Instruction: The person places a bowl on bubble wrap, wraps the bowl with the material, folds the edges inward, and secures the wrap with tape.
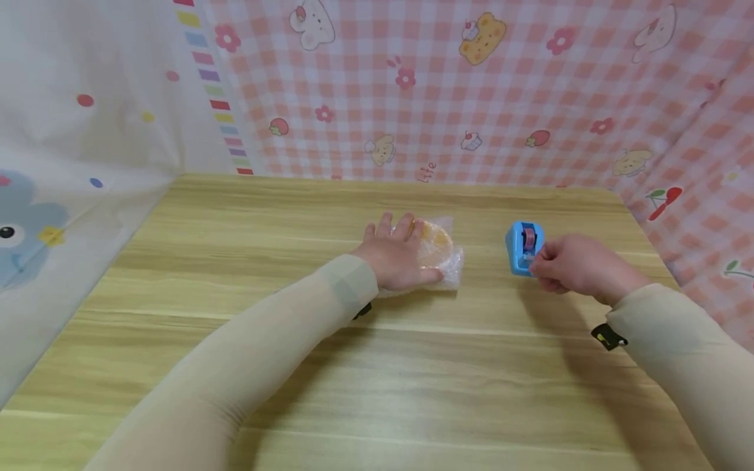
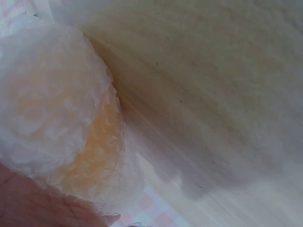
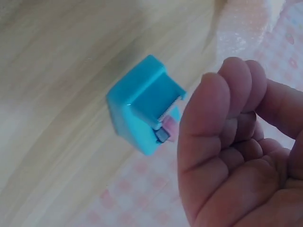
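My left hand (image 1: 391,258) lies with fingers spread over a bubble-wrapped package (image 1: 440,252), pressing it to the table. Something round and orange-yellow shows through the clear wrap (image 2: 102,142); its kind is hidden. To the right stands a small blue tape dispenser (image 1: 521,247) with a pink-cored roll. My right hand (image 1: 580,267) is at its front, thumb and fingers pinched together, apparently on the tape's end; the clear tape itself is hardly visible. In the right wrist view, the dispenser's toothed cutter (image 3: 170,109) faces the curled fingers (image 3: 203,123).
The wood-grain table (image 1: 377,392) carries both things. A pink checked cloth (image 1: 365,85) hangs behind it and along the right side, a white patterned cloth (image 1: 88,144) at the left. Dark wrist straps (image 1: 609,336) sit at the sleeves.
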Demonstrator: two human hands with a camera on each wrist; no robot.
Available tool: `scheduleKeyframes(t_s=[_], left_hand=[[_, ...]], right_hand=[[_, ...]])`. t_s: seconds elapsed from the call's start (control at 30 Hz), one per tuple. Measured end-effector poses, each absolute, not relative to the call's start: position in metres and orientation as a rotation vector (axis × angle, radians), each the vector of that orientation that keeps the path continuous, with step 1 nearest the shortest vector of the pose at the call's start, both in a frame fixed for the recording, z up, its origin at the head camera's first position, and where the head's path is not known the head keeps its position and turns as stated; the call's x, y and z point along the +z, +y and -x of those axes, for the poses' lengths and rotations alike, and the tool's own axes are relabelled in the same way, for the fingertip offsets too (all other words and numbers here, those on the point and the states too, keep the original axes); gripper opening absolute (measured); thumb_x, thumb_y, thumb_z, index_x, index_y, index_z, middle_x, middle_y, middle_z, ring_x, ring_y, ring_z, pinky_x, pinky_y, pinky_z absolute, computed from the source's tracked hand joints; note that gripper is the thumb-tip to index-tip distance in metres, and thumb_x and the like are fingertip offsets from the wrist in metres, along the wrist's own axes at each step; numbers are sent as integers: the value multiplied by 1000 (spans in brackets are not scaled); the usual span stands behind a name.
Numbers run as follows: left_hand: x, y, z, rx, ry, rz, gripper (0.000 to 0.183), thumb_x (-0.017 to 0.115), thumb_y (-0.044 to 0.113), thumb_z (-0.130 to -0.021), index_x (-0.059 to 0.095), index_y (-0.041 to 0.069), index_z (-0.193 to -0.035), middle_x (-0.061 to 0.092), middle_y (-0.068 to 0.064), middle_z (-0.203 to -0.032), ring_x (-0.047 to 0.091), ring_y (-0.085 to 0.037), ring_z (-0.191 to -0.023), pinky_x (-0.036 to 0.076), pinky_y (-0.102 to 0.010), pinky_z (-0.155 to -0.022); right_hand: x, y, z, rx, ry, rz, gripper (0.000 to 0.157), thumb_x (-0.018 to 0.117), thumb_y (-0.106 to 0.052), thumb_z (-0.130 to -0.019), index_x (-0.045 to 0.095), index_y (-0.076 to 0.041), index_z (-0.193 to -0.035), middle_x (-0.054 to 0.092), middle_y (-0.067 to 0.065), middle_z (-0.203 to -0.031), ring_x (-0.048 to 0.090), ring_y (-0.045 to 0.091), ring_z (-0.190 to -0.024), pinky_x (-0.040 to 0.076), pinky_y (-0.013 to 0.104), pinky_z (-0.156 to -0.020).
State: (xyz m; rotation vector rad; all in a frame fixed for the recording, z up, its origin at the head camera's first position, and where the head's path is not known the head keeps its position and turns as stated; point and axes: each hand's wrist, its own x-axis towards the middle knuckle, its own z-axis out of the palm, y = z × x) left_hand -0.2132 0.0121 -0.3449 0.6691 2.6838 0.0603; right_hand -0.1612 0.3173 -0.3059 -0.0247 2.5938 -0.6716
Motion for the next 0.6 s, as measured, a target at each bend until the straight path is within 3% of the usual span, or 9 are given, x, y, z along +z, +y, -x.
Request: scheduleKeyframes(t_s=[0.23, 0.37, 0.5, 0.6], left_hand=[[-345, 13, 213, 61, 2693, -662, 112, 35, 88, -93, -4, 18, -171, -7, -4, -180, -9, -42, -164, 3, -62, -131], [-345, 13, 213, 53, 2686, -659, 112, 34, 88, -93, -5, 18, -170, -8, -4, -180, -10, -41, -164, 3, -62, -132], [-345, 13, 214, 55, 2683, -657, 112, 34, 88, -93, -6, 18, -170, -9, -4, -179, -11, -41, -164, 2, -62, -132], [-345, 13, 214, 56, 2682, -658, 112, 34, 89, -93, -6, 18, -170, -10, -4, -179, -11, -41, -164, 2, -62, -132]], right_hand=[[-297, 306, 165, -660, 2642, 64, 26, 58, -25, -109, 66, 0, -111, 64, 5, -85, 57, 21, -82, 49, 33, -72], [-291, 297, 167, -678, 2679, 96, 27, 58, -27, -109, 68, -2, -112, 63, 4, -83, 58, 21, -84, 49, 32, -75], [-286, 287, 170, -633, 2727, 137, 29, 57, -34, -109, 70, -8, -111, 58, 1, -78, 54, 21, -81, 45, 35, -74], [-283, 280, 172, -580, 2742, 165, 32, 57, -38, -109, 72, -12, -119, 64, 3, -87, 54, 23, -84, 45, 39, -76]])
